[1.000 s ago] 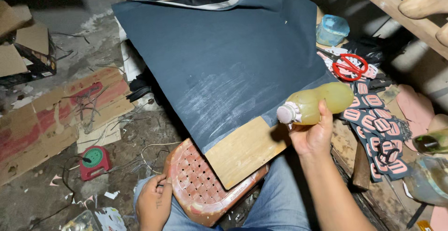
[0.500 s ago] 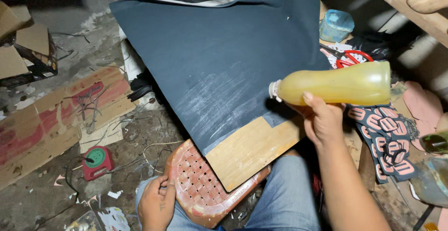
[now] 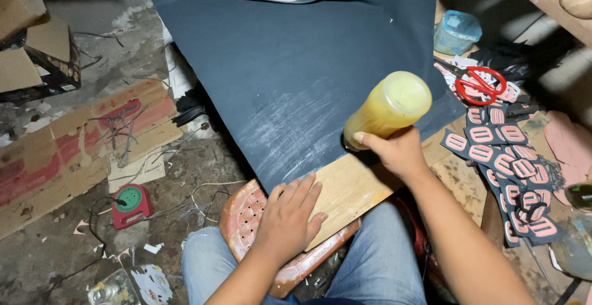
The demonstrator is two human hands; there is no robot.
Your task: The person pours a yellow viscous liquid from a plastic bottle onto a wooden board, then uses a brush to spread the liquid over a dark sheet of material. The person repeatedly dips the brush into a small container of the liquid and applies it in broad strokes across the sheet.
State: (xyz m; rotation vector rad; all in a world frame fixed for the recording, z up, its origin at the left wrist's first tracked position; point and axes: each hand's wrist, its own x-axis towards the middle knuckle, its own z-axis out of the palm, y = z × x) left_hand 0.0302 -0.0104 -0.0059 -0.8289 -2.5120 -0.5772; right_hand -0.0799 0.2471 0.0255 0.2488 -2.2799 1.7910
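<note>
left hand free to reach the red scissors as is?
Probably not easily: the left hand lies flat on the wooden board, and the right hand holding the yellow bottle sits between it and the red scissors.

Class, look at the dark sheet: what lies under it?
A wooden board sticks out beneath the dark sheet at its near edge, with the left hand flat on it. How far the board runs under the sheet is covered. The right hand holds a yellow bottle above.
</note>
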